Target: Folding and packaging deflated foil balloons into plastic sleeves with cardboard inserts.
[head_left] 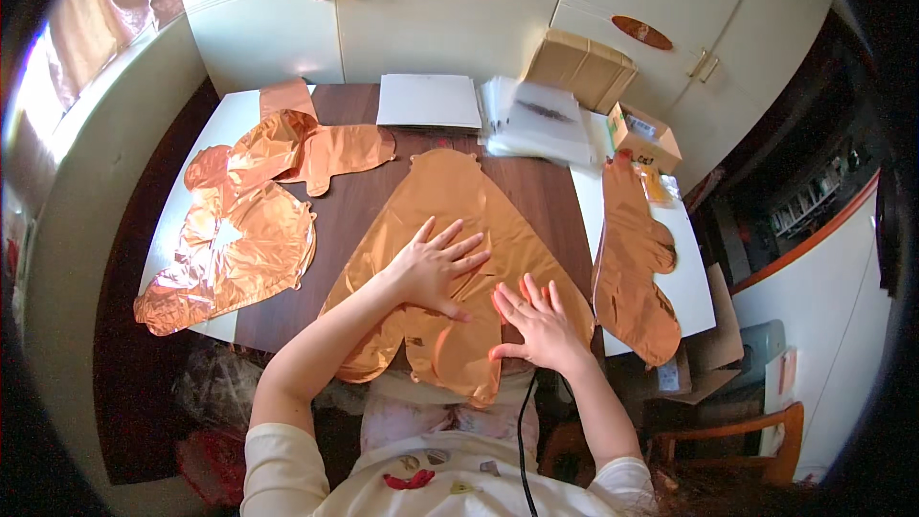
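Note:
A deflated copper-coloured foil balloon [450, 201] lies flat on the table in front of me, its lower lobes hanging toward my lap. My left hand [436, 270] rests spread on its middle. Lower and to the right, my right hand [539, 324] lies on the same foil with its fingers apart. At the left, several crumpled copper foil balloons [273, 230] overlap, one with a pale star on it. On the right side, a stack of flat, folded copper foil balloons [634, 258] extends from the back toward the front edge.
White sheets [428, 102] are piled at the back middle, beside a stack of clear plastic bags [541, 124]. Behind them stands a cardboard box [580, 69]; a smaller open box [643, 134] sits at the right. A wooden chair [787, 436] is at the lower right. A black cable [522, 431] hangs before me.

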The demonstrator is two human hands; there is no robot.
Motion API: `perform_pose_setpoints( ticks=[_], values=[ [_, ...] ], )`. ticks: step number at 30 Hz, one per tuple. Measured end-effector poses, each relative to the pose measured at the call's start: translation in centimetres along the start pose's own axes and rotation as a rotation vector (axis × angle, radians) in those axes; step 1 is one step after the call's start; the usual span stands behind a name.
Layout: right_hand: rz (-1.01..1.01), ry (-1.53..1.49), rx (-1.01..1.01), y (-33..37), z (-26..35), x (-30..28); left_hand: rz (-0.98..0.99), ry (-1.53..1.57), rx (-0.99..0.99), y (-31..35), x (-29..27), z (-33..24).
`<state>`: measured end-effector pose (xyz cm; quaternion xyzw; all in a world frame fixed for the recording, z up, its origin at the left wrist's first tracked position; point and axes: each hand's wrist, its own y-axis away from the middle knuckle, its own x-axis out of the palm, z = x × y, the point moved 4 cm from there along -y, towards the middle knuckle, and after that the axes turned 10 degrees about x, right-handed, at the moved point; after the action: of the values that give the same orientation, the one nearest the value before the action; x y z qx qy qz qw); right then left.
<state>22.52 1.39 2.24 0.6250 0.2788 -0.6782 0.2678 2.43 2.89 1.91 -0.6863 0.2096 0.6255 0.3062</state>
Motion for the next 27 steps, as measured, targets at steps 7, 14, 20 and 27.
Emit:
perform_pose_setpoints(
  ticks=[7,14,20,27],
  values=[
    [-0.059,-0.048,-0.222,4.5,1.8,-0.6,0.006,0.012,-0.006,0.2,0.4,0.0],
    [-0.449,-0.052,-0.294,5.6,3.4,0.3,0.022,0.017,-0.011,-0.1,0.1,-0.1],
    [-0.515,-0.135,-0.347,6.6,3.6,0.9,0.004,0.002,-0.007,0.2,0.3,0.1],
    [-0.375,-0.335,-0.312,6.5,3.0,-0.8,0.047,0.02,-0.007,0.1,0.6,0.2]
  ],
)
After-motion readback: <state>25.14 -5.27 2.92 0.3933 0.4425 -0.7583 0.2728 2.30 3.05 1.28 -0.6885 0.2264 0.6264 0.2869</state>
